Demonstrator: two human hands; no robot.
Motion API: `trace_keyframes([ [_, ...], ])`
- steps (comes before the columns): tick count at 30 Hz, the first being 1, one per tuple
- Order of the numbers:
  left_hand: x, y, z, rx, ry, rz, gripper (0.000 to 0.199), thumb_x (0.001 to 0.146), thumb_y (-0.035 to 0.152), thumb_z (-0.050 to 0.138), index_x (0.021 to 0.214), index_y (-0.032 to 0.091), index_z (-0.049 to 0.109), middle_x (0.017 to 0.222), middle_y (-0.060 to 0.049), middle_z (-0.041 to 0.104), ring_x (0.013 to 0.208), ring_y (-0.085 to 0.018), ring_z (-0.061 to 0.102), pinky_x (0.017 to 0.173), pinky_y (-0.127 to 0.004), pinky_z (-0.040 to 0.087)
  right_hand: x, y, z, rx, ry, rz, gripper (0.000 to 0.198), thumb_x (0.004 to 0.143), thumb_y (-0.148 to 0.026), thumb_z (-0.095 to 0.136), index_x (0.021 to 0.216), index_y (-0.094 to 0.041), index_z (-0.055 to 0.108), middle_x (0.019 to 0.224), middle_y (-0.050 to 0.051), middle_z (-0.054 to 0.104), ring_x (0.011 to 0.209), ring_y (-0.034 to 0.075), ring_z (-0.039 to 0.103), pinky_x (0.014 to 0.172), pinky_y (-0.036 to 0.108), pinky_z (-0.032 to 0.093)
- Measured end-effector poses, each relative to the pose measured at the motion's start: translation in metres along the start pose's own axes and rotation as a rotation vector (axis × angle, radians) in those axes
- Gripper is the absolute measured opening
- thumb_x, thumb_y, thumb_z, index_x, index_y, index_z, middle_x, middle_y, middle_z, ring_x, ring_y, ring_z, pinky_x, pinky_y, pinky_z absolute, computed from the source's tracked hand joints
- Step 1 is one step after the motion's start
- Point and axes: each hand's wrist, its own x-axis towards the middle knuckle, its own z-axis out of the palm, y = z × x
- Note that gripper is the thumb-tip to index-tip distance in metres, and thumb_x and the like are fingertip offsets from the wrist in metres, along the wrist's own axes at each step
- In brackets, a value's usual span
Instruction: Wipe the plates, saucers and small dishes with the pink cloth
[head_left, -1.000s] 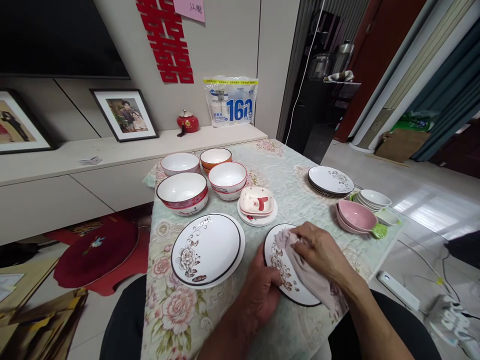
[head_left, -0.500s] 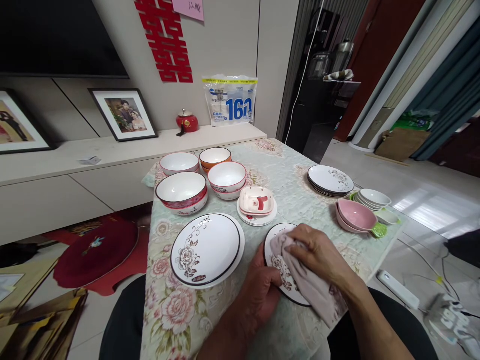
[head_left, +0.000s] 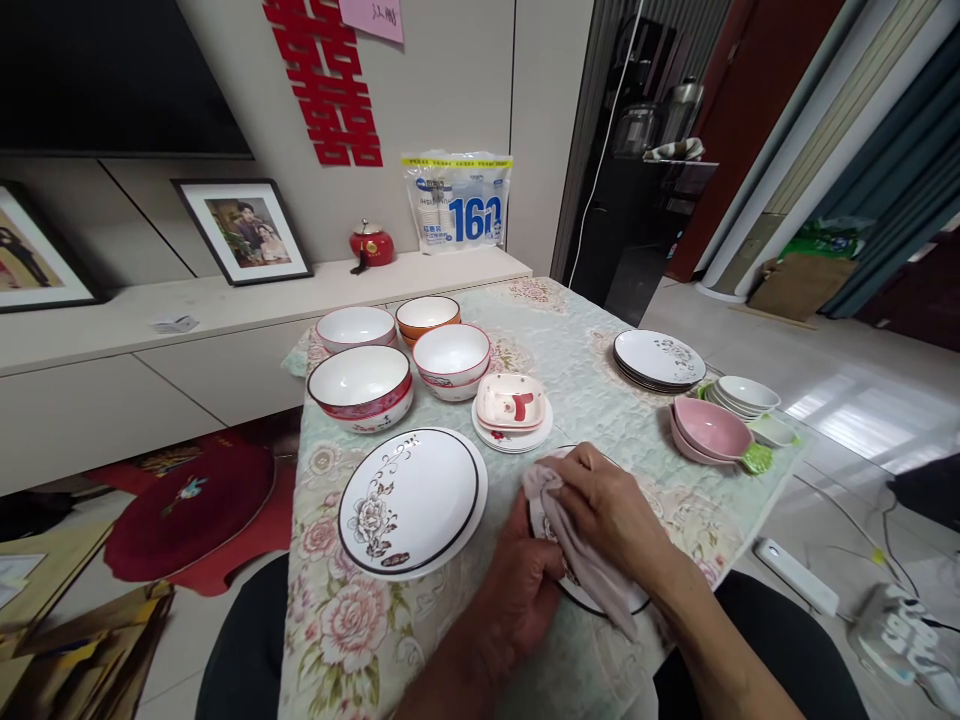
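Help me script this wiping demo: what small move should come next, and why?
Perhaps draw the cloth toward the plate's near edge: the right hand holds it bunched by the upper-left rim, while the left hand grips the plate's left side.

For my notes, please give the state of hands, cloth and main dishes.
Left hand: gripping held plate
Right hand: pressing cloth
Cloth: bunched
Held plate: partly covered
Left plates: stacked, face up
Left bowls: stacked, upright
Square dishes: atop small plates
Pink bowls: nested
Right plates: stacked
Right white bowls: stacked
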Motion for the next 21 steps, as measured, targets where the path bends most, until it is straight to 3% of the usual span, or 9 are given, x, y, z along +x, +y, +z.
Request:
trace_keyframes([
  [3,0.000,0.002,0.002,-0.036,-0.008,-0.015,0.091,0.042,-0.003,0.045,0.129,0.021,0.056,0.094,-0.002,0.067,0.079,-0.017,0.059,0.063,-0.023,0.041,0.000,0.020,-0.002,-0.181,0.104,0.195,0.029,0.099,-0.027,0.045,0.118,-0.026,0.066,0.090,0.004,0.053,0.075,0.018,0.056,0.067,0.030,0.044],
  [7,0.001,0.003,0.001,-0.063,-0.016,-0.021,0.094,0.042,-0.003,0.045,0.132,0.022,0.054,0.103,-0.004,0.069,0.088,-0.019,0.061,0.069,-0.025,0.045,0.000,0.026,0.000,-0.426,0.171,0.366,0.031,0.098,-0.023,0.044,0.119,-0.024,0.067,0.092,0.007,0.054,0.067,0.017,0.053,0.059,0.029,0.038],
  [10,0.001,0.002,0.000,-0.065,-0.018,-0.027,0.096,0.041,-0.005,0.045,0.133,0.023,0.054,0.098,-0.002,0.069,0.080,-0.017,0.061,0.068,-0.025,0.044,0.000,0.009,0.007,-0.374,0.161,0.252,0.034,0.095,-0.020,0.049,0.126,-0.019,0.062,0.102,0.011,0.055,0.084,0.022,0.057,0.069,0.032,0.045],
  [13,0.002,0.002,-0.001,-0.090,-0.034,-0.028,0.097,0.043,-0.005,0.048,0.135,0.024,0.052,0.092,-0.001,0.069,0.075,-0.016,0.061,0.067,-0.025,0.044,-0.002,-0.009,0.006,-0.129,0.047,0.042,0.034,0.095,-0.023,0.052,0.127,-0.017,0.061,0.107,0.011,0.056,0.099,0.024,0.056,0.084,0.035,0.048],
  [15,0.003,0.002,-0.001,-0.161,-0.052,-0.033,0.084,0.050,-0.002,0.053,0.131,0.021,0.056,0.095,-0.003,0.070,0.076,-0.016,0.062,0.070,-0.026,0.045,-0.004,-0.014,-0.002,0.062,-0.064,-0.050,0.027,0.098,-0.023,0.049,0.118,-0.022,0.067,0.105,0.008,0.058,0.098,0.020,0.057,0.085,0.032,0.048],
  [19,0.008,0.002,-0.001,-0.306,-0.066,-0.073,0.033,0.080,0.022,0.058,0.109,0.011,0.068,0.096,-0.009,0.072,0.083,-0.020,0.064,0.079,-0.032,0.048,-0.010,0.001,-0.025,0.366,-0.310,-0.154,0.018,0.093,-0.023,0.060,0.100,-0.029,0.075,0.109,0.002,0.062,0.101,0.016,0.061,0.090,0.027,0.047],
  [21,0.009,0.002,0.000,-0.333,-0.061,-0.104,0.037,0.089,0.035,0.052,0.108,0.009,0.069,0.098,-0.012,0.073,0.094,-0.025,0.065,0.086,-0.036,0.048,-0.011,0.013,-0.030,0.392,-0.341,-0.110,0.018,0.090,-0.020,0.063,0.098,-0.029,0.076,0.108,0.001,0.063,0.100,0.016,0.062,0.090,0.027,0.048],
])
